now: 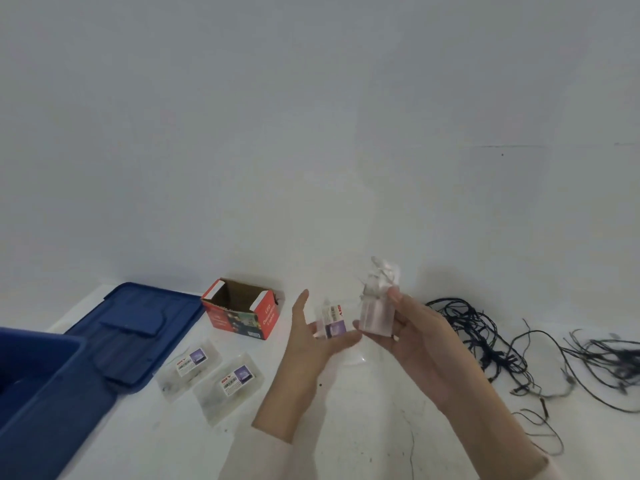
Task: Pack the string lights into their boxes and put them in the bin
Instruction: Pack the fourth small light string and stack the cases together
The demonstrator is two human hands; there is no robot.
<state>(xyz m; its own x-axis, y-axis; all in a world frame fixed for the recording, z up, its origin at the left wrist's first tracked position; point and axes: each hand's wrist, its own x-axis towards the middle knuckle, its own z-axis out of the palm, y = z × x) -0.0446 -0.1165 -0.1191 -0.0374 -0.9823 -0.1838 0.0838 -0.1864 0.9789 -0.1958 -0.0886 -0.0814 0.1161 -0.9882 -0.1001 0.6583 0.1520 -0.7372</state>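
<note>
White table (346, 427) set against a plain pale wall; its far edge meets the wall behind the red cardboard box (242, 311), which stands open-topped and upright, brown inside. At the left edge, the deep blue plastic bin (38, 393) is cut off by the frame; its flat moulded lid (138, 327) lies just beside it, between bin and red box. Two clear plastic boxes (188, 368) (230, 384), rectangular with printed labels, lie side by side near the lid. The left hand (311, 344), fingers spread and palm open, supports a third labelled clear box (332, 322). The right hand (412, 337) is closed around a translucent bundle of string lights (375, 303), crumpled at the top, held just beside that box. To the right, dark thin-wired string lights (502, 351) sprawl loosely in tangles toward the frame's right edge. Bare table surface lies open between the forearms and in front of the clear boxes.
</note>
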